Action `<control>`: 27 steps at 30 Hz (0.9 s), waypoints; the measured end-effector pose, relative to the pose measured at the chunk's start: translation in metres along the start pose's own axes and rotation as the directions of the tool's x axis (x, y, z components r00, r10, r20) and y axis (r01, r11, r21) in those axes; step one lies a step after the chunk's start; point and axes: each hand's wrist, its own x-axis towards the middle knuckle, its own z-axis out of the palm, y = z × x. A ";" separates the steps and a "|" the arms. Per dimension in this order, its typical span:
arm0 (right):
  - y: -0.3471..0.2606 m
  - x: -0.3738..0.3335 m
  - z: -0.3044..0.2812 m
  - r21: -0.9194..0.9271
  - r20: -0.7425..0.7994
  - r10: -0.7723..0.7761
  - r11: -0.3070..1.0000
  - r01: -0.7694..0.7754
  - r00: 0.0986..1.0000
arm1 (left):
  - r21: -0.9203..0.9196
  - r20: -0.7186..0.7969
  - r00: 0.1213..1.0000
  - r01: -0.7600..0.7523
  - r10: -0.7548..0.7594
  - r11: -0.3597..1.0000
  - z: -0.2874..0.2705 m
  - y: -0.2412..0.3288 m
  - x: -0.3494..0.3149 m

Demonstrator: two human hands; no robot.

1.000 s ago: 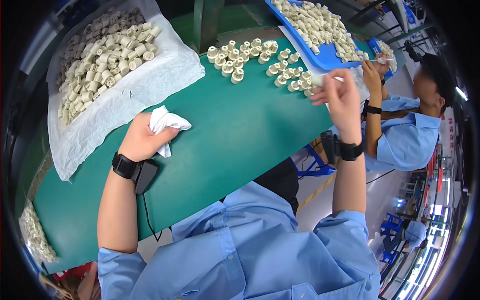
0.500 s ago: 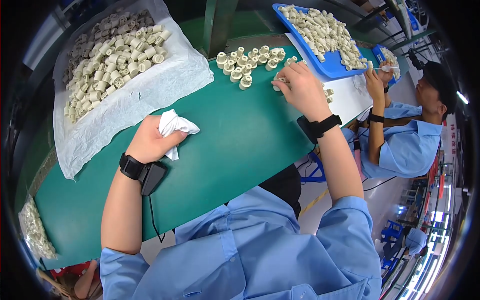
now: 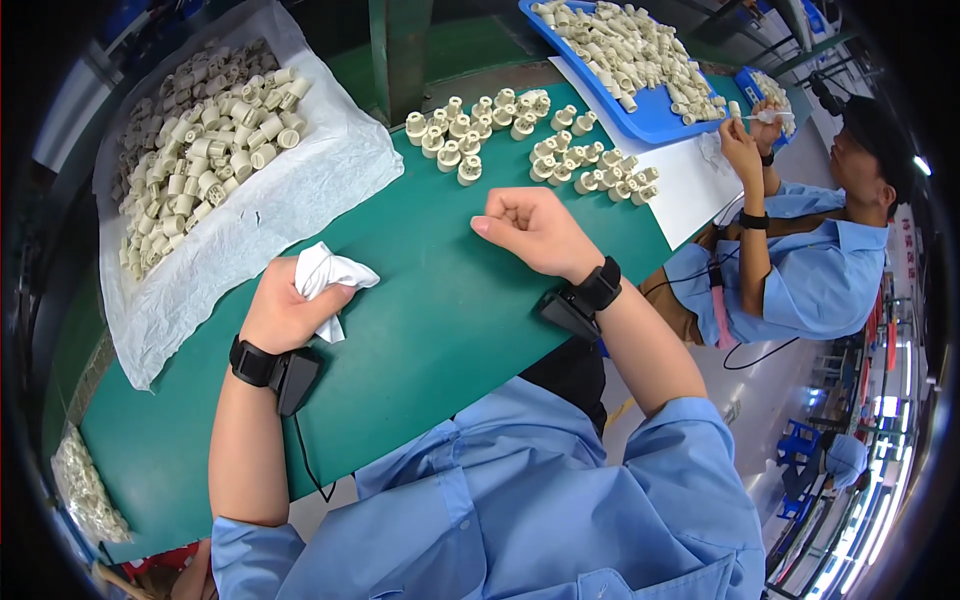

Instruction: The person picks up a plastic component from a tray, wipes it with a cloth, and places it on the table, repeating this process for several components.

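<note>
My left hand (image 3: 282, 312) is closed around a crumpled white cloth (image 3: 333, 272), which sticks out past the thumb above the green table. My right hand (image 3: 540, 232) hovers over the table with its fingers curled in and the thumb forward. Its palm is hidden, so whatever it may hold does not show. Beyond it stand small cream plastic cylindrical parts in two groups: a left group (image 3: 460, 128) and a right group (image 3: 590, 165). Most of them are upright with their narrower ends up. My right hand is apart from both groups.
A lined tray (image 3: 290, 190) heaped with cream parts lies at the left on the green table (image 3: 400, 345). A blue tray (image 3: 645, 122) of longer parts stands at the back right, beside white paper (image 3: 690, 185). A clear bag (image 3: 85, 485) lies far left. A co-worker (image 3: 820, 255) sits at the right.
My right hand has drawn back from the cream parts toward me and to the left, and its fingers have curled. The right group is now uncovered. My left hand keeps the cloth.
</note>
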 end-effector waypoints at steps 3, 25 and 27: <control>0.006 0.000 -0.005 0.211 0.013 0.059 0.976 -0.060 0.998 | 0.005 -0.006 1.000 -0.014 0.014 1.000 0.003 0.001 0.000; 0.012 -0.007 -0.011 0.539 -0.109 0.083 0.843 -0.011 0.991 | 0.035 -0.040 0.999 0.009 -0.008 0.999 0.003 -0.001 0.000; 0.013 -0.007 -0.011 0.539 -0.112 0.084 0.842 -0.011 0.990 | 0.032 -0.043 0.999 0.015 -0.014 0.999 0.003 -0.001 0.000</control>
